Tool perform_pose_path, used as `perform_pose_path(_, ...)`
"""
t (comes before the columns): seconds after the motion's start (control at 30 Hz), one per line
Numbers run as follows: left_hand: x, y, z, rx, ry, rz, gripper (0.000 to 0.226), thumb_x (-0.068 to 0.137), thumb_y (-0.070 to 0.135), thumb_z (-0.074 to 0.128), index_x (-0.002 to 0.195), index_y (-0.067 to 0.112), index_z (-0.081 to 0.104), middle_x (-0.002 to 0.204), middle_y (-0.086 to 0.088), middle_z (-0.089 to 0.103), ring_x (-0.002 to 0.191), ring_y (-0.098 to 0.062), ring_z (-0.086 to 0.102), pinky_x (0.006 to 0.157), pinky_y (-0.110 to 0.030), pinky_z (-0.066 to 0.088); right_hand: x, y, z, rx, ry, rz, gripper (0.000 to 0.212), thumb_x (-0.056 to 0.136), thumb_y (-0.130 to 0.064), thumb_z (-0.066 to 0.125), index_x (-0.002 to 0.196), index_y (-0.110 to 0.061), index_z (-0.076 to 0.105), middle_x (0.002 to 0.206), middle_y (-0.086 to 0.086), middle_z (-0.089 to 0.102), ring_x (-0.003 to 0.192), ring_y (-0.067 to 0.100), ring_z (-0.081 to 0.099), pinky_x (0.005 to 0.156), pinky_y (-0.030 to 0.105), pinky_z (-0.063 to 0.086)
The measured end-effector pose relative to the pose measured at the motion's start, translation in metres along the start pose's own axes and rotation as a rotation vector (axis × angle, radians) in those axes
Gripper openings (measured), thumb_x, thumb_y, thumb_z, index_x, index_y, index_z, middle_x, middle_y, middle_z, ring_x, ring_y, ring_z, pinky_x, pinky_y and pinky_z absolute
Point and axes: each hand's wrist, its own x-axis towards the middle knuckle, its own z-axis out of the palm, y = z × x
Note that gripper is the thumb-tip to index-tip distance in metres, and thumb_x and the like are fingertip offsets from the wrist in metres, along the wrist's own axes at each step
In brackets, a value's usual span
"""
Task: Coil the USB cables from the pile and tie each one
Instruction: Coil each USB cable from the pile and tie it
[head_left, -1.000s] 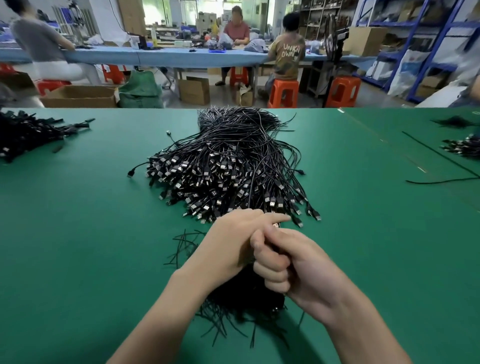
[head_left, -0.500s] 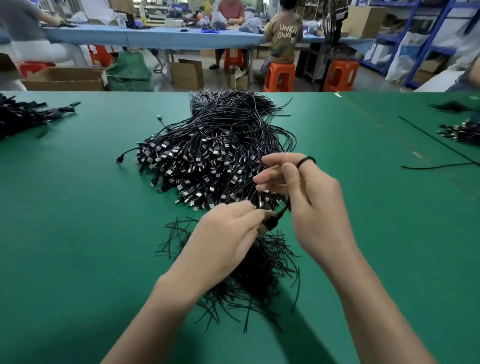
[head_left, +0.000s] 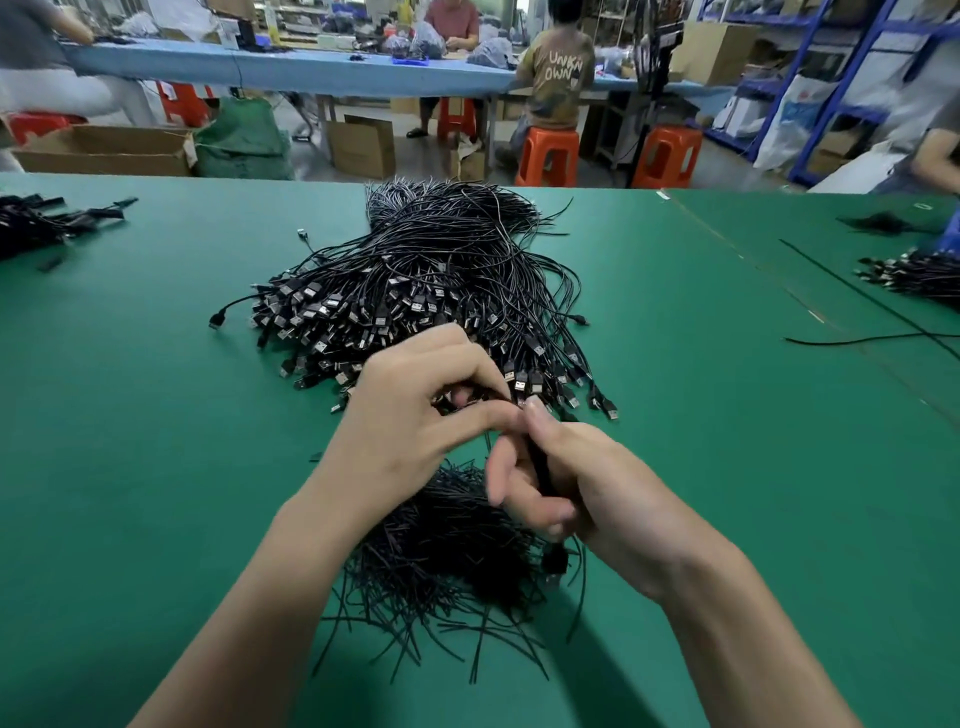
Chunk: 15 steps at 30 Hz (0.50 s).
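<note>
1. Since half a second ago, my right hand (head_left: 587, 493) has dropped back off the heap of black USB cables (head_left: 415, 280).
2. Right fingers curl round one thin black cable (head_left: 540, 475); left hand (head_left: 410, 415) pinches its top between thumb and forefinger.
3. The cable is held just short of the heap, above loose black tie wires (head_left: 447, 561) on the green table mat (head_left: 130, 415).

Bright, even overhead light, no glare on the green table (head_left: 130, 467). Soft shadows under both forearms (head_left: 291, 597), falling toward the near edge. Focus sharp on the cable pile (head_left: 415, 280). The right hand (head_left: 597, 493) and its cable (head_left: 540, 475) are slightly smeared. Background soft, with fisheye bend at the shelves (head_left: 841, 62).
</note>
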Motion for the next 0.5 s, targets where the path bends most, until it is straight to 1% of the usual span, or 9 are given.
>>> perform_pose_path(0.07, -0.01, -0.003, 0.014, -0.093, 0.007, -0.072, 0.011, 0.096, 0.022, 0.069, 0.09, 0.019, 0.076, 0.086, 0.008, 0.066, 0.083, -0.011, 0.063, 0.073, -0.021, 0.047, 0.0, 0.001, 0.001, 0.149, -0.068, -0.058, 0.044, 0.107, -0.038, 0.038, 0.084, -0.016, 0.068, 0.052, -0.007, 0.035, 0.05, 0.013, 0.026, 0.049, 0.023, 0.026)
perform_pose_path(0.1, -0.016, -0.005, 0.021, -0.12, -0.003, -0.12, 0.015, 0.1, 0.014, 0.063, 0.099, 0.021, 0.077, 0.092, 0.009, 0.069, 0.09, -0.012, 0.066, 0.078, -0.022, 0.05, 0.001, 0.001, 0.002, 0.188, -0.048, -0.104, 0.039, 0.107, -0.033, 0.041, 0.087, -0.012, 0.068, 0.054, -0.005, 0.037, 0.05, 0.012, 0.028, 0.049, 0.022, 0.028)
perform_pose_path(0.17, -0.033, -0.006, 0.034, -0.157, -0.054, -0.216, 0.03, 0.105, 0.006, 0.053, 0.11, 0.029, 0.073, 0.099, 0.012, 0.073, 0.097, -0.012, 0.07, 0.085, -0.025, 0.055, 0.005, 0.002, 0.005, 0.235, 0.074, -0.172, 0.036, 0.105, -0.031, 0.047, 0.094, -0.004, 0.067, 0.059, -0.002, 0.043, 0.052, 0.009, 0.034, 0.05, 0.019, 0.032)
perform_pose_path(0.23, -0.048, -0.007, 0.042, -0.088, -0.129, -0.242, 0.029, 0.108, 0.015, 0.048, 0.11, 0.035, 0.07, 0.098, 0.019, 0.071, 0.094, -0.007, 0.069, 0.083, -0.029, 0.056, 0.011, 0.002, 0.005, 0.245, 0.243, -0.243, 0.031, 0.106, -0.028, 0.046, 0.099, -0.013, 0.073, 0.065, -0.002, 0.054, 0.054, 0.009, 0.04, 0.052, 0.018, 0.036)
perform_pose_path(0.27, -0.054, -0.007, 0.043, -0.017, -0.155, -0.223, 0.026, 0.108, 0.021, 0.047, 0.114, 0.033, 0.07, 0.099, 0.023, 0.068, 0.093, -0.002, 0.067, 0.083, -0.027, 0.055, 0.014, 0.003, 0.005, 0.205, 0.326, -0.289, 0.031, 0.107, -0.025, 0.044, 0.1, -0.016, 0.073, 0.069, -0.002, 0.06, 0.056, 0.009, 0.045, 0.051, 0.018, 0.037)
perform_pose_path(0.33, -0.062, -0.005, 0.041, 0.092, -0.182, -0.179, 0.03, 0.108, 0.031, 0.043, 0.121, 0.024, 0.07, 0.102, 0.018, 0.07, 0.093, -0.004, 0.066, 0.083, -0.031, 0.055, 0.019, 0.003, 0.005, -0.059, 0.461, -0.391, 0.031, 0.11, -0.018, 0.041, 0.1, -0.016, 0.07, 0.077, -0.001, 0.071, 0.063, 0.01, 0.059, 0.054, 0.019, 0.043)
perform_pose_path(0.4, -0.062, -0.001, 0.034, 0.165, -0.188, -0.14, 0.034, 0.107, 0.037, 0.041, 0.113, 0.021, 0.071, 0.094, 0.01, 0.069, 0.085, -0.011, 0.066, 0.076, -0.037, 0.054, 0.023, 0.006, 0.004, -0.486, 0.551, -0.457, 0.025, 0.109, -0.013, 0.043, 0.102, -0.015, 0.067, 0.086, -0.003, 0.075, 0.08, 0.008, 0.07, 0.07, 0.019, 0.052)
perform_pose_path(0.43, -0.059, 0.001, 0.029, 0.199, -0.169, -0.109, 0.033, 0.106, 0.038, 0.043, 0.105, 0.022, 0.071, 0.088, 0.01, 0.066, 0.079, -0.011, 0.063, 0.072, -0.037, 0.053, 0.024, 0.009, 0.004, -0.698, 0.563, -0.438, 0.023, 0.108, -0.016, 0.045, 0.102, -0.016, 0.067, 0.089, -0.006, 0.074, 0.086, 0.008, 0.07, 0.077, 0.021, 0.053)
perform_pose_path(0.5, -0.053, 0.004, 0.015, 0.259, -0.098, -0.058, 0.029, 0.103, 0.042, 0.052, 0.092, 0.024, 0.071, 0.076, 0.012, 0.058, 0.07, -0.008, 0.056, 0.067, -0.033, 0.049, 0.026, 0.016, 0.003, -1.029, 0.508, -0.278, 0.031, 0.107, -0.033, 0.039, 0.101, -0.018, 0.066, 0.087, -0.006, 0.071, 0.083, 0.014, 0.066, 0.08, 0.036, 0.052)
